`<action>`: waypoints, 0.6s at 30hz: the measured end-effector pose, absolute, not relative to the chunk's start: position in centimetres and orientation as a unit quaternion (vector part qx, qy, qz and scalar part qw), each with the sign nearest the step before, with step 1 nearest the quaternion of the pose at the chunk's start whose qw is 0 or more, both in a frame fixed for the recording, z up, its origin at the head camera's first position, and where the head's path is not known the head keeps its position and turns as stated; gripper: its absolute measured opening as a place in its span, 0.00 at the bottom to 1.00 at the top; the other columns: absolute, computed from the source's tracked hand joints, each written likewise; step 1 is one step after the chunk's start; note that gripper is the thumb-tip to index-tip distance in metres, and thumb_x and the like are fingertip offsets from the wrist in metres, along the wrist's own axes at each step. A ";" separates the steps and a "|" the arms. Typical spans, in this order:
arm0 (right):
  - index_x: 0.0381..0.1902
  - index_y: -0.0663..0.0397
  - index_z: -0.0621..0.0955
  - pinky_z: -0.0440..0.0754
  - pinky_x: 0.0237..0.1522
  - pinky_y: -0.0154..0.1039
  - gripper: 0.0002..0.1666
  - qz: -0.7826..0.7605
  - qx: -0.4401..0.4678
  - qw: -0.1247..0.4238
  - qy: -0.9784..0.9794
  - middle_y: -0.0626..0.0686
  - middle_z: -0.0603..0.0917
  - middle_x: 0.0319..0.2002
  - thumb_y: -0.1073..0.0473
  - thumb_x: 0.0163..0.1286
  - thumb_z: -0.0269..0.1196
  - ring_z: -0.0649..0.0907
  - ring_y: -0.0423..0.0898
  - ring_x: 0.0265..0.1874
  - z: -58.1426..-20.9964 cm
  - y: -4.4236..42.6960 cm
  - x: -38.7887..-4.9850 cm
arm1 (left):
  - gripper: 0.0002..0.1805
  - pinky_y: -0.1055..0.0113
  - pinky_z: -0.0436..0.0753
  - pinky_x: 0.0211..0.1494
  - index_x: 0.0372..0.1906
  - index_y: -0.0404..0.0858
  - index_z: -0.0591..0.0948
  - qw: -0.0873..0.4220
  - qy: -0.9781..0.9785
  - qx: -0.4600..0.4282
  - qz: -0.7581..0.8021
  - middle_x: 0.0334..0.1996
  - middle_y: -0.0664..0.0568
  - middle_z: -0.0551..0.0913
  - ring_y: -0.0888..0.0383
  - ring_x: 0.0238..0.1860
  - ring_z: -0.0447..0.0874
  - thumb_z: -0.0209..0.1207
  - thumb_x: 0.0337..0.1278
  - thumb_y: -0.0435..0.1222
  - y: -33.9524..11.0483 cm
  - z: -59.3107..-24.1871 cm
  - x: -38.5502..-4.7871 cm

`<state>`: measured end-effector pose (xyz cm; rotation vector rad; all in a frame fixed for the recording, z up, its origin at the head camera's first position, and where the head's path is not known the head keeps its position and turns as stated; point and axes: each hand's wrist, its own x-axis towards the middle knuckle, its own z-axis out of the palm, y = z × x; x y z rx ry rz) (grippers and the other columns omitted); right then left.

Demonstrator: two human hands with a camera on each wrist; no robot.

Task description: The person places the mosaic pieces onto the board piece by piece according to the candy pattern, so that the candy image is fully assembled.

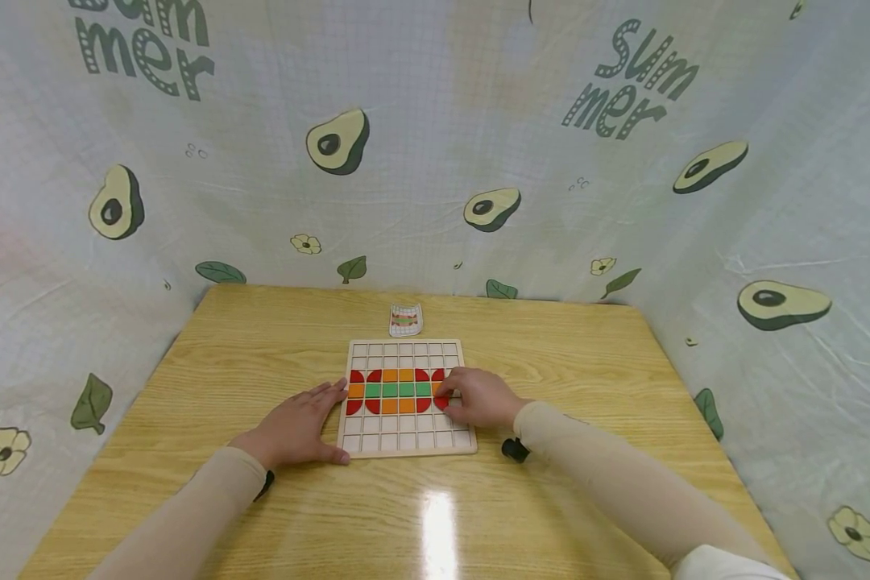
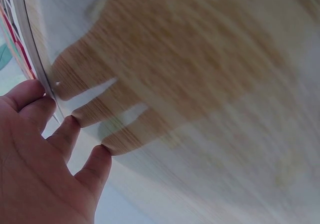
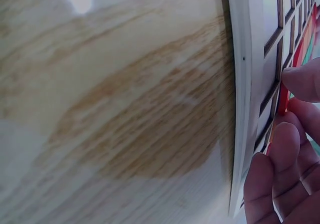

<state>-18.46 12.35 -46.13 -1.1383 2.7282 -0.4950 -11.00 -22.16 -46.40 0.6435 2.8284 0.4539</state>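
A square wooden grid board [image 1: 408,442] lies on the table, with red, orange and green tiles in its middle rows. The left hand [image 1: 295,425] rests at the board's left edge, fingers extended, thumb near the front left corner. In the left wrist view its fingertips [image 2: 102,151] touch down beside the board's rim. Over the right side of the grid, the right hand [image 1: 484,397] pinches a red tile [image 3: 284,98] between thumb and fingers. That tile [image 1: 441,402] looks rounded in the head view, partly covered by the hand. An orange tile beside it is also partly hidden.
Behind the board lies a small card [image 1: 406,321] printed with a similar coloured grid pattern. The wooden table [image 1: 283,507] meets a hanging cloth [image 1: 420,250] with avocado prints at the back and sides. A dark object [image 1: 515,449] sits under the right wrist.
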 end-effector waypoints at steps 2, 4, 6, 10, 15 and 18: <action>0.46 0.45 0.87 0.80 0.41 0.36 0.12 -0.160 -0.379 0.072 0.908 0.42 0.81 0.41 0.56 0.65 0.67 0.79 0.39 0.36 -46.2 12.3 -18.4 | 0.60 0.40 0.60 0.70 0.74 0.34 0.66 0.102 0.958 0.219 0.154 0.77 0.45 0.57 0.40 0.74 0.57 0.68 0.40 0.69 -22.2 -46.5 -11.0; 0.47 0.45 0.87 0.80 0.41 0.36 0.12 -0.158 -0.380 0.070 0.909 0.42 0.81 0.42 0.55 0.65 0.67 0.79 0.39 0.36 -46.2 12.3 -18.4 | 0.60 0.40 0.61 0.70 0.74 0.34 0.66 0.102 0.958 0.219 0.154 0.77 0.45 0.57 0.40 0.74 0.57 0.68 0.41 0.69 -22.1 -46.5 -10.9; 0.47 0.45 0.87 0.80 0.40 0.36 0.12 -0.156 -0.380 0.067 0.909 0.42 0.81 0.42 0.55 0.65 0.67 0.79 0.39 0.36 -46.2 12.3 -18.3 | 0.60 0.40 0.61 0.70 0.73 0.34 0.66 0.101 0.958 0.221 0.154 0.77 0.44 0.58 0.40 0.74 0.57 0.67 0.41 0.69 -22.1 -46.3 -10.9; 0.46 0.45 0.87 0.80 0.39 0.35 0.12 -0.154 -0.381 0.061 0.909 0.41 0.81 0.42 0.55 0.65 0.67 0.79 0.39 0.36 -46.2 12.3 -18.3 | 0.60 0.39 0.61 0.70 0.73 0.33 0.66 0.102 0.957 0.221 0.156 0.76 0.43 0.58 0.39 0.74 0.57 0.68 0.41 0.69 -22.0 -46.0 -10.9; 0.46 0.45 0.87 0.80 0.37 0.35 0.12 -0.155 -0.380 0.059 0.910 0.41 0.81 0.42 0.56 0.64 0.67 0.79 0.38 0.35 -46.2 12.4 -18.2 | 0.60 0.40 0.61 0.70 0.73 0.33 0.66 0.102 0.957 0.222 0.154 0.76 0.43 0.58 0.39 0.74 0.57 0.68 0.41 0.69 -22.1 -46.0 -10.9; 0.46 0.45 0.87 0.79 0.36 0.35 0.12 -0.158 -0.382 0.054 0.909 0.42 0.81 0.41 0.56 0.64 0.67 0.78 0.37 0.33 -46.1 12.4 -18.2 | 0.61 0.40 0.61 0.70 0.74 0.33 0.66 0.101 0.958 0.223 0.151 0.77 0.44 0.58 0.39 0.74 0.57 0.67 0.40 0.69 -22.1 -46.2 -10.9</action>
